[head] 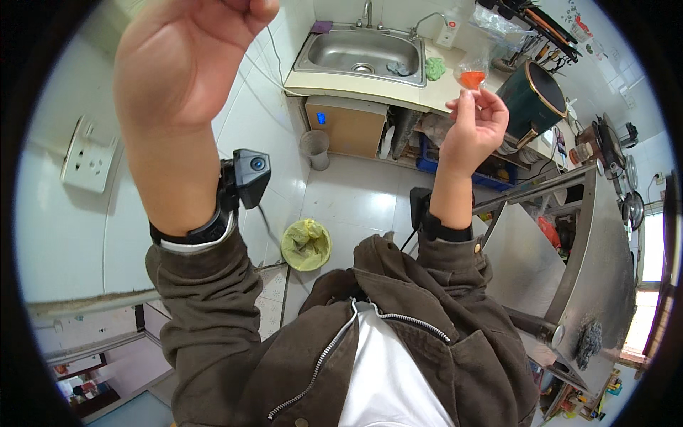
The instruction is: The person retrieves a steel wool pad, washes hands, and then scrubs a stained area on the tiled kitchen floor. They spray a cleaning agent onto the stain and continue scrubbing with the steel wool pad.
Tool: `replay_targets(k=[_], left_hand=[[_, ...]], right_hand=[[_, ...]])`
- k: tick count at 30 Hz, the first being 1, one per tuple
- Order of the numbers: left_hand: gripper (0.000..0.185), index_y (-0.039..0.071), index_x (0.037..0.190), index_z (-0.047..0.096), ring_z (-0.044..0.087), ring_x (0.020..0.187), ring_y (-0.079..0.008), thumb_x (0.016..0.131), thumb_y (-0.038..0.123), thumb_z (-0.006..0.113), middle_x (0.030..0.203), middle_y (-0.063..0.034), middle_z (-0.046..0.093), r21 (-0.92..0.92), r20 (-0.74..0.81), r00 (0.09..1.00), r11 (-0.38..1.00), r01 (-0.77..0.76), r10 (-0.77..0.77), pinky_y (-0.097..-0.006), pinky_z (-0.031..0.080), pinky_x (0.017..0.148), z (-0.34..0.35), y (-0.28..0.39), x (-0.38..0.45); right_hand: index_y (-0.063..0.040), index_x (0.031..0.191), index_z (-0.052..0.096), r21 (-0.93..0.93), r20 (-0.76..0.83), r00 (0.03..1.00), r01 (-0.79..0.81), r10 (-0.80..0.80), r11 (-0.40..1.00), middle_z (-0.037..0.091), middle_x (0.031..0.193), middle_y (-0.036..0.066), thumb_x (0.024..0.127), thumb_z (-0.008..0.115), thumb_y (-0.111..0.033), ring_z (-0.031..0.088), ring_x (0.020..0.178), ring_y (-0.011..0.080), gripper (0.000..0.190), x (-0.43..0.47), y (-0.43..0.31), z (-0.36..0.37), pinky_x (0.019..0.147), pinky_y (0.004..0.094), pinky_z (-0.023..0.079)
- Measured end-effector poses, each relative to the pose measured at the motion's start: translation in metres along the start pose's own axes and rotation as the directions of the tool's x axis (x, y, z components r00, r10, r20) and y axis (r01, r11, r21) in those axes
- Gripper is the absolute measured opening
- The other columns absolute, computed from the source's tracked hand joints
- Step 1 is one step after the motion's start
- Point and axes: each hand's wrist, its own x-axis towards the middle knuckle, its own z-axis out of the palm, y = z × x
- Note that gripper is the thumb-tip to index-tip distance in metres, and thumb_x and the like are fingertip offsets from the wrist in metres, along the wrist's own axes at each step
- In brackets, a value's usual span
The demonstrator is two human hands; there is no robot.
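My left hand (pixel 179 69) is raised high at the upper left, close to the camera, palm showing; its fingers are cut off by the picture's top edge, so what they hold is hidden. My right hand (pixel 476 120) is raised before the right end of the counter, fingers curled and thumb near the index finger. Just beyond its fingertips is an orange item in a clear plastic bag (pixel 472 80); whether the fingers grip the bag cannot be told. A stainless steel sink (pixel 364 50) lies ahead, with a green cloth (pixel 435 68) at its right. Each wrist bears a strapped camera.
A dark green bucket-shaped appliance (pixel 515 101) stands right of my right hand. Below the counter are a beige cabinet (pixel 347 128) and a grey bin (pixel 316 149). A yellow-lined trash bin (pixel 306 245) is on the floor. A metal-framed table (pixel 597 256) stands at the right, a wall socket (pixel 89 155) at the left.
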Motion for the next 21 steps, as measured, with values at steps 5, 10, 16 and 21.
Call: replay_targets(k=[5, 10, 16, 21], left_hand=[[0.015, 0.005, 0.098, 0.055, 0.055, 0.067, -0.0094, 0.092, 0.014, 0.044, 0.077, 0.0002, 0.057, -0.188, 0.027, 0.998, 0.98, 0.066, -0.062, -0.0267, 0.044, 0.063, 0.002, -0.036, 0.067], [0.012, 0.006, 0.089, 0.057, 0.056, 0.067, -0.0094, 0.09, 0.015, 0.049, 0.077, 0.0012, 0.059, -0.315, 0.155, 0.978, 0.931, 0.186, -0.143, -0.0273, 0.044, 0.063, -0.003, -0.088, 0.154], [0.014, 0.007, 0.091, 0.059, 0.058, 0.069, -0.0109, 0.088, 0.019, 0.053, 0.083, 0.0017, 0.062, -0.465, 0.113, 0.96, 0.84, 0.28, -0.257, -0.0296, 0.045, 0.064, -0.08, -0.205, 0.263], [0.011, 0.002, 0.087, 0.058, 0.053, 0.071, -0.0148, 0.085, 0.01, 0.051, 0.082, -0.0064, 0.059, -0.678, -0.109, 0.837, 0.656, 0.333, -0.537, -0.0306, 0.041, 0.066, -0.205, -0.336, 0.33]], right_hand=[[0.001, 0.096, 0.048, -0.053, -0.085, 0.993, -0.082, 0.077, 0.995, 0.055, 0.079, 0.006, 0.08, 0.057, 0.002, 0.057, 0.061, 0.0123, 0.018, 0.049, 0.032, -0.007, 0.053, 0.0204, 0.044], [0.001, 0.094, 0.05, -0.127, -0.164, 0.98, -0.133, 0.112, 0.983, 0.057, 0.077, 0.005, 0.08, 0.059, 0.0, 0.058, 0.06, 0.0115, 0.017, 0.1, 0.066, -0.026, 0.05, 0.0189, 0.042], [0.0, 0.093, 0.051, -0.223, -0.207, 0.975, -0.129, 0.083, 0.966, 0.058, 0.078, 0.006, 0.081, 0.059, -0.001, 0.057, 0.06, 0.0108, 0.015, 0.178, 0.149, -0.026, 0.051, 0.0197, 0.042], [-0.002, 0.096, 0.052, -0.264, -0.159, 0.921, -0.387, 0.356, 0.884, 0.059, 0.081, 0.006, 0.081, 0.06, -0.007, 0.058, 0.063, 0.0122, 0.018, 0.24, 0.275, 0.025, 0.052, 0.022, 0.042]])
